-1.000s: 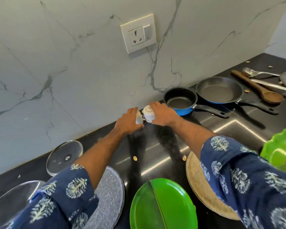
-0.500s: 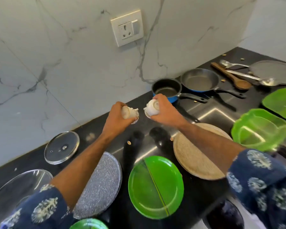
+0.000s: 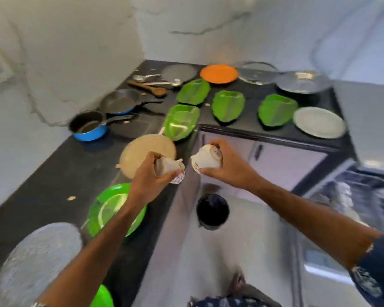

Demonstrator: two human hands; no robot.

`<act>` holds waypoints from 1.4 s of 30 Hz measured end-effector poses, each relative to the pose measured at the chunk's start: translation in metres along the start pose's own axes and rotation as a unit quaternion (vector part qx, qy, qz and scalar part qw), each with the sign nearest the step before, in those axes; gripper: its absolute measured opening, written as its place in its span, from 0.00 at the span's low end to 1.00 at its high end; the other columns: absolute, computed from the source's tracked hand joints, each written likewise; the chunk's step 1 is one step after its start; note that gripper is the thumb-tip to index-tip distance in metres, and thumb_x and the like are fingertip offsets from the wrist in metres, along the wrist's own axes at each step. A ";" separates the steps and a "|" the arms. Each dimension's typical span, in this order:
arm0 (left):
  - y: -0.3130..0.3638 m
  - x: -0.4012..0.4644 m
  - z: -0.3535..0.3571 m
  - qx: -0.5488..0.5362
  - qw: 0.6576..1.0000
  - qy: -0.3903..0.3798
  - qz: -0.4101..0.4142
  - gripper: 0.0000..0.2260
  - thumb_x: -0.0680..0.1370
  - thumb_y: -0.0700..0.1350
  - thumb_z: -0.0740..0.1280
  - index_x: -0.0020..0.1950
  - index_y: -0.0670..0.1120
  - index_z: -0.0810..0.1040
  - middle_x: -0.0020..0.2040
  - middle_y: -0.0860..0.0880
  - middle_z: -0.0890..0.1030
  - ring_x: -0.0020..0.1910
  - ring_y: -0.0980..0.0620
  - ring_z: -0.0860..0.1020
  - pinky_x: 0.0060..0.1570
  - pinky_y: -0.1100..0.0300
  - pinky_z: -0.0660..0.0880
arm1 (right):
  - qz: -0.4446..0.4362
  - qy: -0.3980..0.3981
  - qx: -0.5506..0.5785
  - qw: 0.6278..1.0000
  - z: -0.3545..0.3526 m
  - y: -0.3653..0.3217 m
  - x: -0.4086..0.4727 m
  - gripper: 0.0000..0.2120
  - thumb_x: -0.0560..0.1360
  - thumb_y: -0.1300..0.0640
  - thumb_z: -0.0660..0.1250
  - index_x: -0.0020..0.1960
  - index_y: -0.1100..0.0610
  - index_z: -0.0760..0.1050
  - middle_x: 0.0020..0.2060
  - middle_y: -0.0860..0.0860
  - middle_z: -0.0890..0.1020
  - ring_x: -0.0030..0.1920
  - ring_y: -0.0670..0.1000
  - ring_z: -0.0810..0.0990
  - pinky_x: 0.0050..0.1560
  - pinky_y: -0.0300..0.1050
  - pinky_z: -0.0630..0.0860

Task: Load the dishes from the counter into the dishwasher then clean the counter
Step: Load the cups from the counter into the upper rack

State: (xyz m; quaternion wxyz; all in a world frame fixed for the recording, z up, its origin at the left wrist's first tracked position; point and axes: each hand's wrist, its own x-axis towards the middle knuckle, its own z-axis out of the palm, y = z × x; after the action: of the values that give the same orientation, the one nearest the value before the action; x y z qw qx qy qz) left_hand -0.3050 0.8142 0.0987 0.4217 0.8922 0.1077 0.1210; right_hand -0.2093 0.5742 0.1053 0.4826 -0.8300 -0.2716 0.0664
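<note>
L hand (image 3: 148, 180): fingers curled round small white cup (image 3: 172, 168), cup tipped on its side, rim w/ pattern facing right; held in air above counter front edge
R hand (image 3: 227, 165): grips 2nd white cup (image 3: 206, 159), base turned up toward cam, thumb under, fingers over top; held off counter, over floor gap
Cups: near each other, not touching
Counter (image 3: 60, 173): black, L-shaped, crumbs here & there
Near side: round green plate (image 3: 111, 207) under L forearm, grey speckled disc (image 3: 36, 262) bottom left, tan round board (image 3: 142, 149) just behind L hand
Pans: blue saucepan (image 3: 88, 126) + blue frying pan (image 3: 120, 104) by wall, handles pointing right
Far corner: wooden spoon (image 3: 151, 88), metal ladle/spoons, blurry
Far run: 4 green leaf-shaped plates (image 3: 228, 105), orange plate (image 3: 218, 73), steel plates, grey plate (image 3: 318, 121) at right end
Floor: dark round bin (image 3: 212, 210) below R hand
Dishwasher (image 3: 368, 196): right edge, open rack visible, heavy blur
Sleeves: navy w/ white print
</note>
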 end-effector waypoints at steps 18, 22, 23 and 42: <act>0.264 -0.061 0.454 0.058 0.886 -0.427 0.171 0.22 0.69 0.58 0.76 0.57 0.55 0.71 0.52 0.55 0.78 0.49 0.52 0.77 0.45 0.57 0.71 | 0.369 0.263 0.025 0.891 -0.241 0.246 -0.396 0.36 0.67 0.55 0.79 0.70 0.49 0.66 0.64 0.48 0.71 0.62 0.47 0.72 0.60 0.41 0.71; 0.290 -0.075 0.524 0.093 0.863 -0.461 0.183 0.24 0.71 0.59 0.75 0.61 0.52 0.71 0.54 0.54 0.78 0.51 0.51 0.77 0.47 0.56 0.71 | 0.426 0.274 0.027 0.862 -0.257 0.287 -0.446 0.34 0.68 0.59 0.78 0.69 0.50 0.66 0.61 0.47 0.69 0.59 0.46 0.71 0.52 0.25 0.66; 0.294 -0.076 0.535 0.097 0.858 -0.471 0.183 0.25 0.71 0.58 0.75 0.62 0.52 0.71 0.55 0.54 0.78 0.52 0.52 0.77 0.48 0.56 0.71 | 0.440 0.276 0.032 0.854 -0.259 0.295 -0.453 0.34 0.67 0.60 0.78 0.68 0.50 0.66 0.61 0.47 0.69 0.60 0.48 0.71 0.53 0.26 0.67; 0.295 -0.015 0.775 0.145 0.763 -0.557 0.294 0.27 0.71 0.47 0.77 0.66 0.49 0.69 0.55 0.50 0.76 0.51 0.51 0.77 0.49 0.55 0.76 | 0.542 0.400 0.083 0.734 -0.284 0.477 -0.412 0.33 0.68 0.58 0.76 0.69 0.54 0.64 0.59 0.50 0.67 0.58 0.53 0.72 0.53 0.44 0.69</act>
State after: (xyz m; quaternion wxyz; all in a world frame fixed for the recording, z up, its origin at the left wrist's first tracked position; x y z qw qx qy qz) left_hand -0.0547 0.0639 -0.1503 0.2163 0.8410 -0.3976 -0.2965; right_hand -0.2668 -0.0398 -0.2080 0.4958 -0.7433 0.4491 0.0008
